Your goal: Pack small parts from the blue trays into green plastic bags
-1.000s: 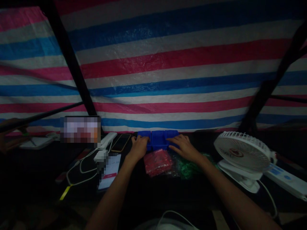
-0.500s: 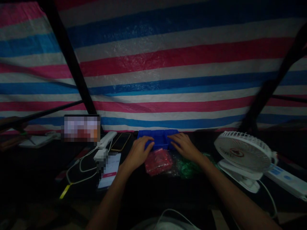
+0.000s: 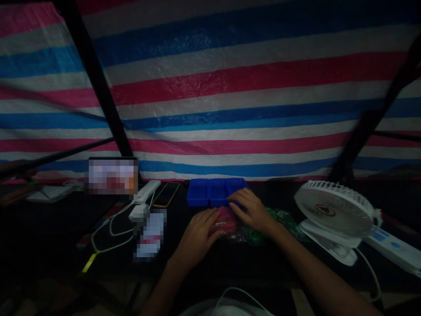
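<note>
While the left hand (image 3: 197, 237) lies on a red plastic bag (image 3: 226, 220) just in front of the blue three-compartment tray (image 3: 200, 193), its grip cannot be told. The right hand (image 3: 253, 211), apart from it, rests open on the tray's front right corner, beside a green plastic bag (image 3: 283, 217).

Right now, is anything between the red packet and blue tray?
Nothing visible lies between the red packet and the left and middle compartments of the blue tray; your right hand overlaps the right compartment.
</note>
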A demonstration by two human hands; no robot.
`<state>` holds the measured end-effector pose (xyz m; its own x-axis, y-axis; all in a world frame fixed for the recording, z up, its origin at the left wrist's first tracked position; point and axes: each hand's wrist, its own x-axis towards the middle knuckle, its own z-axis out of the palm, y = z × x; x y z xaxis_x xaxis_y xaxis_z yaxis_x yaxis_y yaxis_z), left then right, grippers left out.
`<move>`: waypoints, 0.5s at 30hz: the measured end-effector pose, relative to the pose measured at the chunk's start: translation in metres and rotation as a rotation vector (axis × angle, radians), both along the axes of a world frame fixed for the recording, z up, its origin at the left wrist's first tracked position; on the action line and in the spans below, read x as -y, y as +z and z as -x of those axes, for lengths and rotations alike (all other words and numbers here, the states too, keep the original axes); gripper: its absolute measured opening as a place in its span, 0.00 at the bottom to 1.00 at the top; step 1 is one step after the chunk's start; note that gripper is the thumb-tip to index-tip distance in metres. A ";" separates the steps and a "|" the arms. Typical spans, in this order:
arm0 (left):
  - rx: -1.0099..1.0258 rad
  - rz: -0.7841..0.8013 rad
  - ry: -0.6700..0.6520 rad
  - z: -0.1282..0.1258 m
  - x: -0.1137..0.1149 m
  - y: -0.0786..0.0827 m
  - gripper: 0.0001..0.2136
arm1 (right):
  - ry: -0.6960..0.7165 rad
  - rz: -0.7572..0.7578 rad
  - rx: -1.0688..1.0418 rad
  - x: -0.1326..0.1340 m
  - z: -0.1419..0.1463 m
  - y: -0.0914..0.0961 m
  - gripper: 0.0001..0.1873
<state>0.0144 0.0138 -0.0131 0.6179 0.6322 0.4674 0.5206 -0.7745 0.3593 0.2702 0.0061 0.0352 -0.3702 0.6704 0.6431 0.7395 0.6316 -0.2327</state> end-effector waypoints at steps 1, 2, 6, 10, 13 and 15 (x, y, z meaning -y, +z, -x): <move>-0.014 -0.007 -0.008 0.000 0.000 -0.001 0.27 | 0.032 0.023 0.016 0.001 0.003 -0.001 0.14; -0.032 -0.015 -0.015 -0.001 0.000 -0.002 0.27 | 0.061 0.041 0.039 0.003 0.006 -0.001 0.13; -0.121 -0.044 -0.019 -0.001 0.001 -0.001 0.27 | 0.122 0.075 0.164 0.008 0.016 -0.009 0.12; -0.156 -0.067 -0.025 -0.001 0.003 -0.001 0.28 | 0.120 0.094 0.254 0.009 0.020 -0.016 0.10; -0.151 -0.049 -0.033 0.000 0.004 -0.003 0.28 | 0.116 0.089 0.262 0.010 0.021 -0.017 0.10; -0.120 -0.015 -0.043 0.001 0.005 -0.005 0.29 | 0.115 0.085 0.259 0.010 0.021 -0.017 0.11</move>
<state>0.0134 0.0091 -0.0178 0.6967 0.5973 0.3973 0.5252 -0.8020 0.2846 0.2494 -0.0041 0.0182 -0.5914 0.6620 0.4604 0.7058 0.7011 -0.1016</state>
